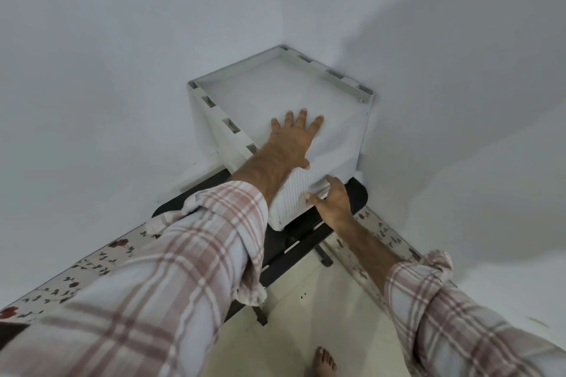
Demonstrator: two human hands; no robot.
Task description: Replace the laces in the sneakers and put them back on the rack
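Note:
A white plastic shoe rack (306,86) stands in the corner of the room, with a raised rim round its flat top. My left hand (294,138) rests flat on that top near the front edge, fingers spread and straight. My right hand (332,202) is at the ribbed front panel (294,193), which tilts outward. Its fingers curl into the panel's upper right edge and the thumb lies against the ribs. No sneakers or laces are visible; the inside of the rack is hidden.
The rack sits on a low black stand (306,242) with thin legs. White walls close in on the left and right. A floral skirting strip (92,260) runs along both walls above the cream tile floor (321,315). My bare foot (324,361) shows at the bottom.

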